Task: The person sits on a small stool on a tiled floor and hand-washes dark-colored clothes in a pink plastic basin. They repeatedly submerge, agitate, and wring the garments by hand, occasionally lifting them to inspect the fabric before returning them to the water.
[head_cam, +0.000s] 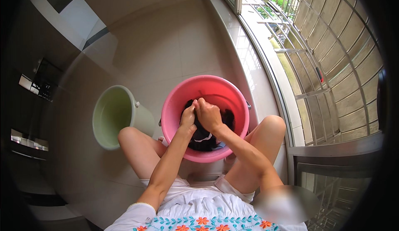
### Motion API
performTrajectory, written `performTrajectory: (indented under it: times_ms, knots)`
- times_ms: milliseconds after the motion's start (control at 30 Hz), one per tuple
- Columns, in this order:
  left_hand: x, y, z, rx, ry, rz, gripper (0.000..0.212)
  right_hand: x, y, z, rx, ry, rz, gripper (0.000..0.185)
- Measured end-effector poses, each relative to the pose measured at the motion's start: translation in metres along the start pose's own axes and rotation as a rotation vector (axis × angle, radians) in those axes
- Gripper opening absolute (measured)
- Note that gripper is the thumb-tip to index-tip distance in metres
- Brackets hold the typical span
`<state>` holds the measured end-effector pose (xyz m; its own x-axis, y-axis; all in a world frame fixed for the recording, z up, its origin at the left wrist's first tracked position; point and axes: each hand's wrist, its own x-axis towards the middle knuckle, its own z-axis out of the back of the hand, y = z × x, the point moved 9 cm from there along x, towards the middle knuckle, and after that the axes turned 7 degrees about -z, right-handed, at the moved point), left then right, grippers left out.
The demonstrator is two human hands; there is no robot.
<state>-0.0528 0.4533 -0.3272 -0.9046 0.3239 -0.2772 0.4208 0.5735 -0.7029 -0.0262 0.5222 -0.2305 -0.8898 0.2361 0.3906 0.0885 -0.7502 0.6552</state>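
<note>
Between my knees stands a pink plastic bucket (170, 112) holding dark wet-looking cloth (201, 132) with a strip of white in it. My left hand (189, 116) and my right hand (208, 113) are close together over the bucket, fists almost touching. Both grip a bunched part of the dark cloth, most of it hidden by the fingers. The rest of the cloth lies below them in the bucket and spreads to the right under my right wrist. How much water is in there I cannot tell.
A pale green bucket (141, 118) stands on the tiled floor (149, 53) left of the pink one, near my left knee. Close on the right runs a raised tiled sill (249, 65) below an open sliding window, with metal security bars (314, 59) beyond.
</note>
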Motion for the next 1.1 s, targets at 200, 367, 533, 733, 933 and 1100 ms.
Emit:
performTrajectory:
  times_ms: [200, 367, 533, 733, 933, 1100]
  knots:
    - [-0.013, 0.01, -0.003, 0.097, 0.007, 0.11, 0.03, 0.011, -0.013, -0.002, -0.051, 0.066, -0.108, 0.027]
    - [-0.013, -0.028, -0.004, 0.525, 0.154, -0.136, 0.041, 0.022, -0.035, -0.003, 0.414, 0.277, -0.346, 0.038]
    - [-0.032, -0.075, -0.057, 1.184, 0.304, -0.457, 0.046, 0.01, -0.014, -0.006, 1.031, 0.662, -0.413, 0.039]
    - [-0.036, -0.094, -0.061, 0.705, 0.315, -0.33, 0.017, -0.01, -0.031, -0.027, 0.75, 0.875, -0.103, 0.063]
    - [-0.059, -0.13, -0.053, 0.206, 0.159, -0.259, 0.013, -0.004, -0.042, -0.025, 0.737, 0.729, -0.329, 0.027]
    - [-0.021, -0.057, 0.031, -0.106, 0.005, 0.059, 0.032, -0.002, -0.065, -0.035, 1.397, 0.426, -0.801, 0.031]
